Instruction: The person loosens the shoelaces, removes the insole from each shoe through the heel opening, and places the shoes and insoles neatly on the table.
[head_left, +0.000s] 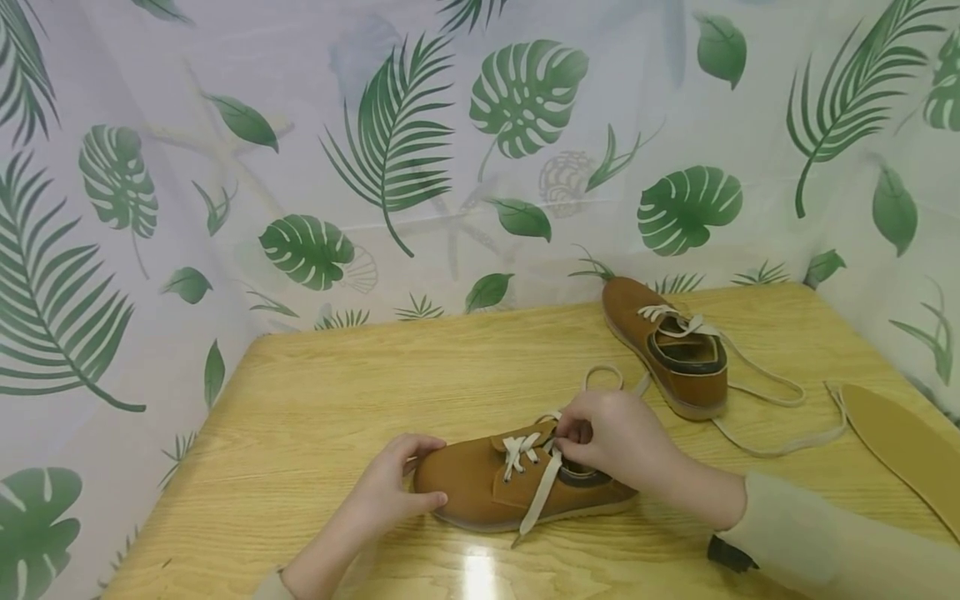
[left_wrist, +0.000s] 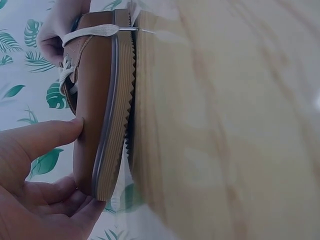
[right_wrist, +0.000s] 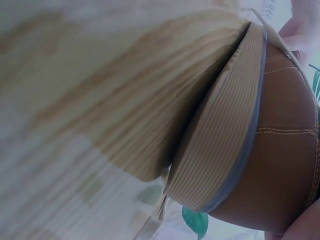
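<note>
Two brown shoes are seen on a wooden table [head_left: 337,392], both set upright on their soles. The near shoe [head_left: 457,487] is placed toward the table's front, between the hands, its toe turned toward the left hand [head_left: 386,492] and its heel toward the right. Its toe is gripped by the left hand, with the thumb laid on the near side and the fingers bent round the front and far side; in the left wrist view the thumb tip is shown pressed to the leather.

A flat pale lace [head_left: 542,496] is pinched between thumb and forefinger of the right hand [head_left: 618,437], just above the shoe's mouth; whether the shoe itself is touched by that hand's other fingers cannot be told. From the pinch the lace is hung down the shoe's near side, its tip brought close to the table. Farther forward, the lacing is crossed over the tongue. Behind the right hand, a loop of cord is partly hidden, and its full run cannot be followed.

The far shoe [head_left: 637,329] is set behind and to the right, its toe pointed at the back edge. Its own laces are left loose, trailed to the right across the wood, one end being brought beside the tip of a flat tan insole [head_left: 900,442]. The right wrist is covered by a pale sleeve [head_left: 795,529], under which something black [head_left: 731,554] is partly seen. Table and shoes are backed by a white leaf-printed sheet [head_left: 450,292].
</note>
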